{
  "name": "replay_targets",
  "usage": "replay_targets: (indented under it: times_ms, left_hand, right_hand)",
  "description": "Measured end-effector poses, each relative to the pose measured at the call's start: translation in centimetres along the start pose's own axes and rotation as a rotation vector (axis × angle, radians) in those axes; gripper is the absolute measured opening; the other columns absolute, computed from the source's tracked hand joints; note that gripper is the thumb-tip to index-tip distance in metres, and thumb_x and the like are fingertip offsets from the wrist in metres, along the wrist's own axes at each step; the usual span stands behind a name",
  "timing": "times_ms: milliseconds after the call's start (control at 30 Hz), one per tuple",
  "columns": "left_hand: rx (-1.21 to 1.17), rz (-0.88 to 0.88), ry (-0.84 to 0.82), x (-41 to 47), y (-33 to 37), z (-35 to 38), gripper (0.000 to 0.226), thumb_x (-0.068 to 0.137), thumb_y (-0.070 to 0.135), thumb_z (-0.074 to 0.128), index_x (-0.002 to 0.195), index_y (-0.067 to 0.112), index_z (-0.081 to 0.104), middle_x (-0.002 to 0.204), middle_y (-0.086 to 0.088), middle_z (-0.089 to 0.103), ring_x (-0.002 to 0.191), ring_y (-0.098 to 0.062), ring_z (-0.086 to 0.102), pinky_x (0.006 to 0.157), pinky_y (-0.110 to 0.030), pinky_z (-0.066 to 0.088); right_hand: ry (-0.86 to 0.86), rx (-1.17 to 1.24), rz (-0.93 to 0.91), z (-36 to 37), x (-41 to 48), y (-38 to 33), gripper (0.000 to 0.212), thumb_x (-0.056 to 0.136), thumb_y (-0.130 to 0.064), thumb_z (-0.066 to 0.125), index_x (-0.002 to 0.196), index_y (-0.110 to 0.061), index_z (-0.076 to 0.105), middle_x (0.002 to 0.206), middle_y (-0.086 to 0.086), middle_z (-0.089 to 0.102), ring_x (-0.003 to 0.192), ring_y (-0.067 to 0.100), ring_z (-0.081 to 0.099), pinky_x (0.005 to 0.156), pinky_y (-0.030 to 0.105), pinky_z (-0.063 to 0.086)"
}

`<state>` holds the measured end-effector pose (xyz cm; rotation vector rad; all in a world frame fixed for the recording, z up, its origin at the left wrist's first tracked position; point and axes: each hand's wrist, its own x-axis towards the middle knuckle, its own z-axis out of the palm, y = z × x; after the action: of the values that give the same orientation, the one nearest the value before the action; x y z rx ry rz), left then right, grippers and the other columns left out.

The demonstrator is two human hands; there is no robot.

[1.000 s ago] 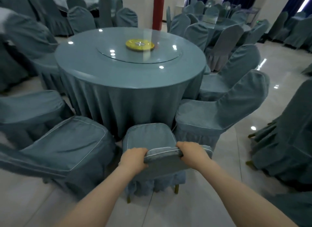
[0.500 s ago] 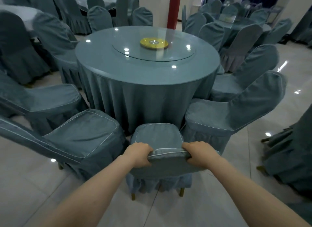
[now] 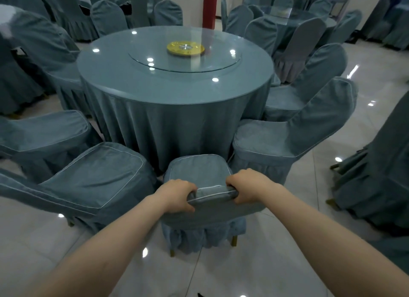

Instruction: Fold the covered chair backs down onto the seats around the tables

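The left hand (image 3: 177,196) and right hand (image 3: 247,186) are bare, as are the left forearm (image 3: 115,250) and right forearm (image 3: 309,226).

2 hands: left hand (image 3: 177,197), right hand (image 3: 245,187). Under fingers (image 3: 231,183): 1 held chair (image 3: 197,168). 3 covered chairs (image 3: 95,177) (image 3: 44,128) (image 3: 55,75) L of fingers, 2 more (image 3: 287,139) (image 3: 309,86) R. Beyond fingers: 1 round counter (image 3: 132,80), 1 glass turntable (image 3: 221,61), 1 yellow disc (image 3: 185,48), 1 red pillar (image 3: 209,7).

Dusty blue-grey chair covers (image 3: 197,170) with pale piping; matching cloth on the surface (image 3: 177,111); yellow disc (image 3: 185,48); red pillar (image 3: 209,4); glossy white floor (image 3: 309,219).
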<state>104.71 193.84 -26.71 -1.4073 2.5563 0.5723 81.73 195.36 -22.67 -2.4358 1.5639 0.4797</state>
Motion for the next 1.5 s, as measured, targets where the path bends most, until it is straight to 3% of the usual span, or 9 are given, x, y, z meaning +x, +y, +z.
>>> replay_targets:
  times_ms: [133, 267, 367, 467, 633, 767, 933, 1267, 1500]
  left_hand:
    - [0.035, -0.015, -0.008, -0.7, 0.6, -0.4, 0.033, 0.070, 0.046, 0.070, 0.098, 0.031, 0.059, 0.092, 0.009, 0.058, 0.090, -0.017, 0.056, 0.076, -0.030, 0.039]
    - [-0.106, -0.122, -0.148, -0.6, 1.5, -1.3, 0.039, 0.069, 0.047, 0.074, 0.101, 0.032, 0.057, 0.103, 0.009, 0.059, 0.089, -0.012, 0.054, 0.073, -0.025, 0.039]
    - [-0.241, -0.172, -0.168, -0.3, 3.6, -2.4, 0.077, 0.073, 0.057, 0.069, 0.138, 0.030, 0.040, 0.141, 0.011, 0.044, 0.124, -0.013, 0.046, 0.101, -0.027, 0.037]
    - [-0.321, -0.204, -0.056, 1.1, 7.4, -2.6, 0.083, 0.078, 0.066, 0.056, 0.147, 0.030, 0.026, 0.153, 0.010, 0.028, 0.138, -0.012, 0.030, 0.112, -0.028, 0.024]
    - [-0.416, -0.188, 0.104, 5.0, 13.2, -2.6, 0.074, 0.084, 0.059, 0.054, 0.147, 0.029, 0.027, 0.152, 0.009, 0.031, 0.137, -0.010, 0.032, 0.111, -0.026, 0.025]
    - [-0.428, -0.163, 0.085, 9.1, 16.5, -2.6, 0.075, 0.084, 0.056, 0.056, 0.147, 0.029, 0.026, 0.151, 0.010, 0.032, 0.136, -0.010, 0.033, 0.113, -0.031, 0.026]
    - [-0.423, -0.150, 0.090, 16.2, 19.0, -3.2, 0.073, 0.086, 0.055, 0.055, 0.147, 0.026, 0.027, 0.151, 0.009, 0.033, 0.136, -0.010, 0.033, 0.110, -0.025, 0.026]
    - [-0.447, -0.151, 0.057, 38.0, 24.9, -7.6, 0.076, 0.085, 0.054, 0.057, 0.148, 0.023, 0.027, 0.150, 0.004, 0.035, 0.135, -0.013, 0.036, 0.107, -0.024, 0.028]
    - [-0.480, -0.126, 0.020, 49.6, 29.4, -10.2, 0.076, 0.083, 0.057, 0.057, 0.147, 0.028, 0.027, 0.150, 0.008, 0.035, 0.135, -0.008, 0.035, 0.107, -0.021, 0.025]
  right_hand:
    - [-0.009, -0.005, -0.083, -0.3, -0.3, 0.3, 0.019, 0.073, -0.032, 0.066, 0.082, -0.022, 0.053, 0.070, -0.007, 0.049, 0.071, 0.020, 0.049, 0.059, 0.030, 0.040]
    - [0.008, 0.212, -0.090, -0.5, -1.7, 2.3, 0.037, 0.079, -0.050, 0.067, 0.104, -0.023, 0.063, 0.090, -0.008, 0.061, 0.082, 0.015, 0.055, 0.069, 0.029, 0.043]
    - [0.115, 0.366, -0.070, -0.8, -4.1, 5.5, 0.045, 0.085, -0.056, 0.057, 0.118, -0.027, 0.062, 0.113, -0.010, 0.065, 0.100, 0.010, 0.058, 0.082, 0.024, 0.044]
    - [0.188, 0.336, -0.011, -0.4, -7.0, 10.4, 0.038, 0.089, -0.050, 0.054, 0.120, -0.029, 0.061, 0.118, -0.010, 0.065, 0.107, 0.014, 0.058, 0.086, 0.026, 0.042]
    - [0.257, 0.369, 0.100, 0.9, -9.8, 17.8, 0.031, 0.092, -0.041, 0.053, 0.119, -0.028, 0.063, 0.118, -0.006, 0.066, 0.109, 0.017, 0.058, 0.095, 0.033, 0.045]
    - [0.254, 0.412, 0.126, 2.0, -10.2, 22.5, 0.031, 0.092, -0.040, 0.055, 0.118, -0.026, 0.064, 0.117, -0.006, 0.067, 0.108, 0.016, 0.060, 0.094, 0.031, 0.046]
    - [0.232, 0.444, 0.117, 2.8, -8.5, 28.8, 0.032, 0.092, -0.040, 0.055, 0.119, -0.024, 0.064, 0.120, -0.006, 0.066, 0.111, 0.016, 0.058, 0.096, 0.032, 0.045]
    - [0.197, 0.430, 0.217, 0.2, -3.1, 48.9, 0.034, 0.093, -0.038, 0.054, 0.121, -0.022, 0.063, 0.123, -0.006, 0.064, 0.115, 0.015, 0.055, 0.096, 0.027, 0.041]
    - [0.281, 0.455, 0.248, -1.2, -0.8, 62.0, 0.027, 0.094, -0.034, 0.053, 0.117, -0.025, 0.064, 0.118, -0.009, 0.065, 0.109, 0.012, 0.058, 0.092, 0.025, 0.042]
